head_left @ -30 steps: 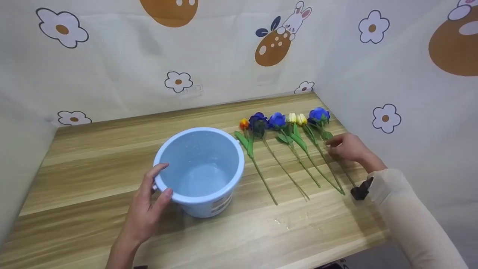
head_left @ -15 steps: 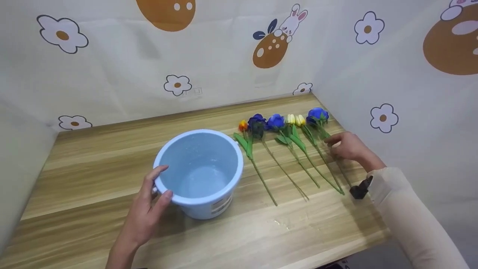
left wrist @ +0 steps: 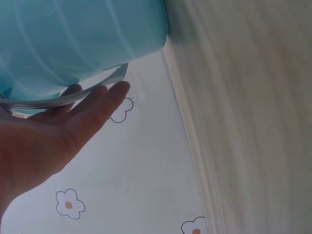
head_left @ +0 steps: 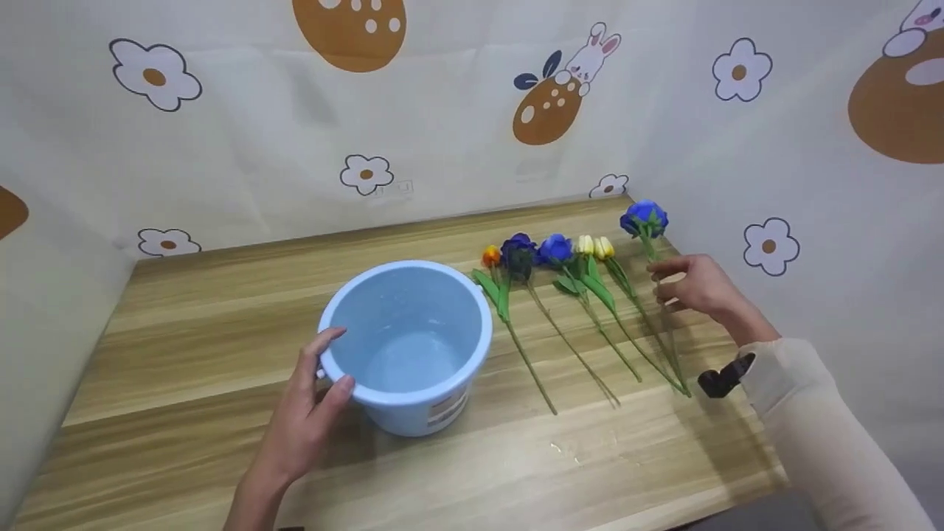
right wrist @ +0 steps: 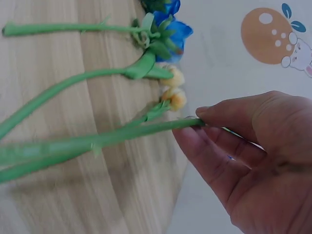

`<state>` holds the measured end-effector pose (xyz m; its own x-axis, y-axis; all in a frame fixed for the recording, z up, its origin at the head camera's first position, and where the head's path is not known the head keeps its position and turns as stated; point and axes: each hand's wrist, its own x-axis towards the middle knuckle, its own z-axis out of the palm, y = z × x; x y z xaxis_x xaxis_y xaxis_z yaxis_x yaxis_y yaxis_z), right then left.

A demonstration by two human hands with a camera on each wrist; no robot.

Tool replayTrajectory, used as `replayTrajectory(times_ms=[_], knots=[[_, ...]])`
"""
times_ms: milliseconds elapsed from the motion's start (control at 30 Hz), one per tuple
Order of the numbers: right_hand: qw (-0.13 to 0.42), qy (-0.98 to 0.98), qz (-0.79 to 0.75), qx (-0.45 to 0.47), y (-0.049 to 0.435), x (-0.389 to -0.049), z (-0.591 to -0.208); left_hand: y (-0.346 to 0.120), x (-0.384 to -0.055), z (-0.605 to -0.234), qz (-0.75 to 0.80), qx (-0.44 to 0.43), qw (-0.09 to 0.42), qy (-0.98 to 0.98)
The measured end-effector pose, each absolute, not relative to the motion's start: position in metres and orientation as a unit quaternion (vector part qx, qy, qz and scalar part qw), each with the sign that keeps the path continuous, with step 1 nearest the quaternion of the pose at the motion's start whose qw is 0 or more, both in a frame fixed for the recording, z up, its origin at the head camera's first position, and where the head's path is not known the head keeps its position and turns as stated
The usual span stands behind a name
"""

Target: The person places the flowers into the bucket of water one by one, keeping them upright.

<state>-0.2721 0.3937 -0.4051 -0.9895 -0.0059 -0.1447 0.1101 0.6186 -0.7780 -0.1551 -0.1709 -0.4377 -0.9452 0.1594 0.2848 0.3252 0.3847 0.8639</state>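
A light blue bucket stands on the table, and my left hand grips its near left rim with thumb and index finger over the edge. Other fingers of that left hand lie along the bucket's pale handle in the left wrist view. My right hand pinches the stem of a blue rose, its head raised off the table. In the right wrist view the green stem runs between thumb and fingertips; the bloom is hidden there.
Left of the right hand lie two yellow-white tulips, a blue rose, a darker blue rose and an orange tulip. Water drops spot the table. Patterned curtain encloses the back and sides.
The right hand has taken the rightmost blue rose by its stem and lifted its head up from the table. The left hand stays on the bucket rim; the head view has shifted slightly.
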Motion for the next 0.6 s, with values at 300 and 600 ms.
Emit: replayTrajectory(times_ms=[300, 600], knots=[[0.057, 0.845, -0.531, 0.032, 0.364, -0.273, -0.386, -0.171, -0.156, -0.438, -0.54, -0.152, 0.089, -0.823], [0.048, 0.816, -0.576, 0.011, 0.321, -0.27, -0.366, -0.172, -0.156, -0.439, -0.544, -0.149, 0.086, -0.821]])
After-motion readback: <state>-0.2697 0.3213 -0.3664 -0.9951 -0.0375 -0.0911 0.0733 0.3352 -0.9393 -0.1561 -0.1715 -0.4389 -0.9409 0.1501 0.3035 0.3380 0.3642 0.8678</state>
